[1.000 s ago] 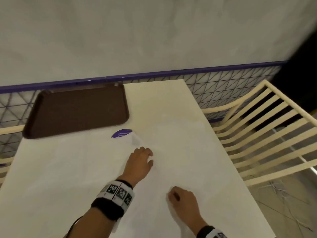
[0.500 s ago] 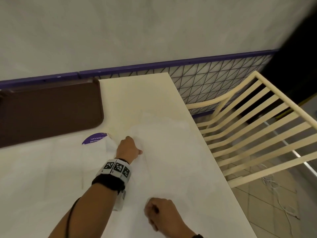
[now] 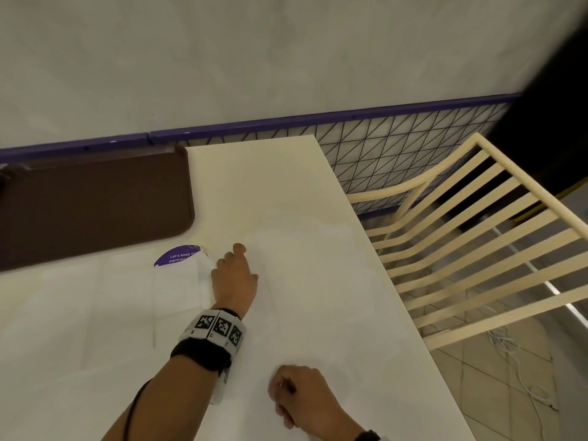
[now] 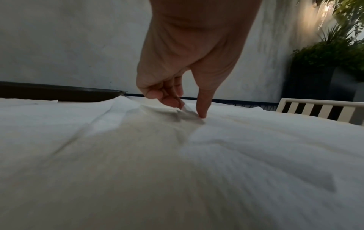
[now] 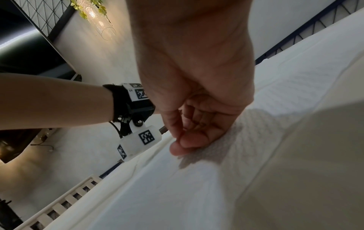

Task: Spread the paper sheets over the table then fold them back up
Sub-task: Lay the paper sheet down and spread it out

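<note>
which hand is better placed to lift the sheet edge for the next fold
Left, probably. The left hand already pinches a raised corner of the paper sheet near the tray; the right hand grips the near edge flat.

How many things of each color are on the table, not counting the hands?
White: 2, a left sheet and a right sheet, which is all I can tell apart
Brown: 1, the tray
Purple: 1, a round sticker partly under paper
Total: 4
</note>
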`<state>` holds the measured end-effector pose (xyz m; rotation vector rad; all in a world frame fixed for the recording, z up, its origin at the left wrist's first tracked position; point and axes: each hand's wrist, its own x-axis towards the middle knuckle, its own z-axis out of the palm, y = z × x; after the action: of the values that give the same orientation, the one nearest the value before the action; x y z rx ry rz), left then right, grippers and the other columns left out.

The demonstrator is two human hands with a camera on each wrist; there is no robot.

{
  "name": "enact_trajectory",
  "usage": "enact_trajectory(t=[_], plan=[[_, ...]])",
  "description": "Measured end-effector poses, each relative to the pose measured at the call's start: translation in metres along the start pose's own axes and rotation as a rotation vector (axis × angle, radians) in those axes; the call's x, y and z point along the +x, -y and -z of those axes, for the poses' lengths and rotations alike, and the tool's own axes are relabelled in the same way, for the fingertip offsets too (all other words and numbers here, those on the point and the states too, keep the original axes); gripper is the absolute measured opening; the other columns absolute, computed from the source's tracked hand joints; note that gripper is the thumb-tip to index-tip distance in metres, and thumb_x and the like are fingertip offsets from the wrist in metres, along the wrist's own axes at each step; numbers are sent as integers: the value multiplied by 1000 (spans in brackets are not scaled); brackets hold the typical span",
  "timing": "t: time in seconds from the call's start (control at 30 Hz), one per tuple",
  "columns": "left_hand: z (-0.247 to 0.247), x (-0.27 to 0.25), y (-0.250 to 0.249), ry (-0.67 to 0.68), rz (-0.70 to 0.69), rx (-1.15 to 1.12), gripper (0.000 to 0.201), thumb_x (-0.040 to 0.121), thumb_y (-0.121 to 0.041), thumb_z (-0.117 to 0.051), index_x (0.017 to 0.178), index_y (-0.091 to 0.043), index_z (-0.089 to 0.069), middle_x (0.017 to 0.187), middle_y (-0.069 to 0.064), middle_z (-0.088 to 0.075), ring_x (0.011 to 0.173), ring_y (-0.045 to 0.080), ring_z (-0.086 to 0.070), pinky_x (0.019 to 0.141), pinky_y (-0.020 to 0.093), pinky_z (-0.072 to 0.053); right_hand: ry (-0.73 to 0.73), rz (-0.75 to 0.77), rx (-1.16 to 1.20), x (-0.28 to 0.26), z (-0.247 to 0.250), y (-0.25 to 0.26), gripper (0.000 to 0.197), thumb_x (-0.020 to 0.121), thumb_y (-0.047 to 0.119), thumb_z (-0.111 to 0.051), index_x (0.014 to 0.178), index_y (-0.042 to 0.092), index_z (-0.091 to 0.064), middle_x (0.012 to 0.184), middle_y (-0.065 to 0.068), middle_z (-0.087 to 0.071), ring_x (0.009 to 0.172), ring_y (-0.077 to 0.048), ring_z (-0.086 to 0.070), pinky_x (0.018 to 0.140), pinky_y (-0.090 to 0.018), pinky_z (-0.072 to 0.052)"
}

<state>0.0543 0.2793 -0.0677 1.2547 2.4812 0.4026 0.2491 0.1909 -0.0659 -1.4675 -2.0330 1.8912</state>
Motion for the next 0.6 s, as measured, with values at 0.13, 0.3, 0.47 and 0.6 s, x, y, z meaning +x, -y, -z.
enact_trajectory(t=[0.13, 0.3, 0.47, 0.6], plan=[[7, 11, -7, 70, -54, 177, 64, 83, -13, -58, 139, -21, -29, 122, 11, -43, 110, 30, -42, 91, 36, -39, 4, 21, -8, -1, 1, 1, 24, 83, 8, -46, 67, 21, -59, 56, 1, -59, 42, -13, -52, 47, -24, -45], [17, 36, -22, 268, -149, 334, 72, 81, -7, -50, 144, -27, -21, 131, 10, -31, 116, 32, -33, 99, 38, -34, -27, 85, -57, -4, 4, 6, 26, 78, 10, -43, 66, 26, -59, 57, 4, -60, 49, -12, -53, 51, -23, -46], [16, 51, -29, 400, -112, 276, 69, 76, -5, -59, 136, -26, -32, 132, 9, -30, 122, 33, -30, 100, 41, -34, -229, 155, -161, -5, 35, 2, 46, 83, 9, -50, 58, 48, -56, 56, 28, -59, 60, 3, -56, 61, -6, -40], [17, 57, -33, 461, -38, 198, 63, 80, -27, -65, 135, -22, -35, 136, 10, -31, 127, 33, -30, 102, 43, -34, -326, 143, -118, -5, 62, -4, 45, 80, 0, -52, 61, 40, -57, 57, 24, -60, 62, 1, -57, 63, -9, -41]])
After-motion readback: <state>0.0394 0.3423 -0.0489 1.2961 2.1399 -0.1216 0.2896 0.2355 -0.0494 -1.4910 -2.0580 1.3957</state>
